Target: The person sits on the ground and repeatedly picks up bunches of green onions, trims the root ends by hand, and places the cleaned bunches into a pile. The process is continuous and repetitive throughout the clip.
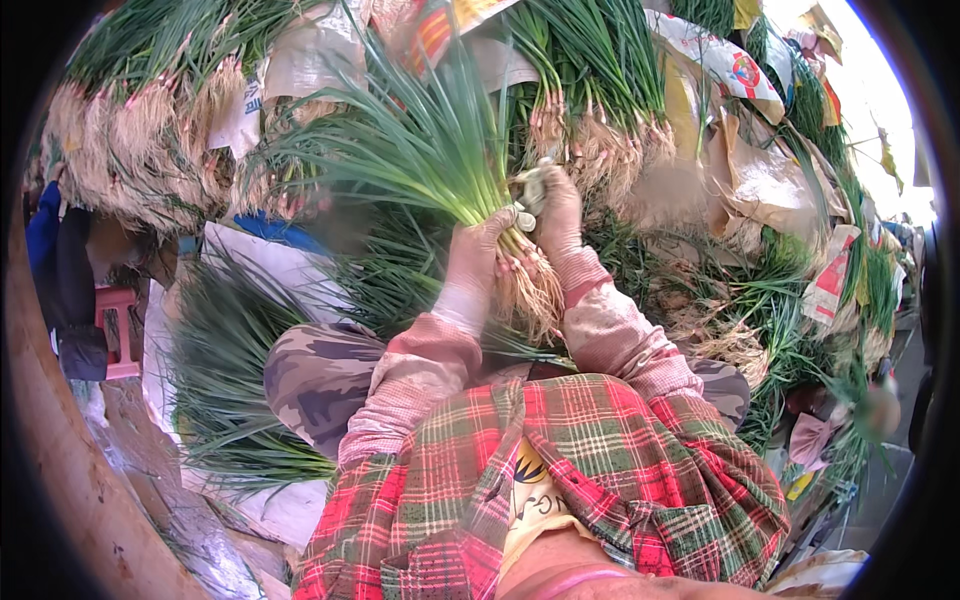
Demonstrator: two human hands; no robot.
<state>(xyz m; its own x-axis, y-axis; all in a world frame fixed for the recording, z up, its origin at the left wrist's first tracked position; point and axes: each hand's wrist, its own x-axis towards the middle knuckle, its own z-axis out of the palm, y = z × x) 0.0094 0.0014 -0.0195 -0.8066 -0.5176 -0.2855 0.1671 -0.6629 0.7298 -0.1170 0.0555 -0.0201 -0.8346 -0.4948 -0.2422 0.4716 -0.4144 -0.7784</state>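
Observation:
A bunch of green garlic plants (457, 161) is held up before me, its long leaves fanning away to the upper left. My left hand (480, 240) is closed around the lower stems, just above the pinkish stem ends and the hanging roots (529, 296). My right hand (560, 210) is beside the bunch on its right, fingers curled in close to the stems. Pale coverings wrap fingertips of both hands. Whether the right fingers grip anything is hidden by the hand and blur.
Stacked green garlic with roots facing me (142, 127) lines the upper left; another stack (600, 120) stands beyond my hands. Loose plants (247, 382) lie on white sheeting left of my camouflage-trousered knee (322, 375). Printed sacks (720, 60) cover piles. A pink plastic stool (118, 330) stands far left.

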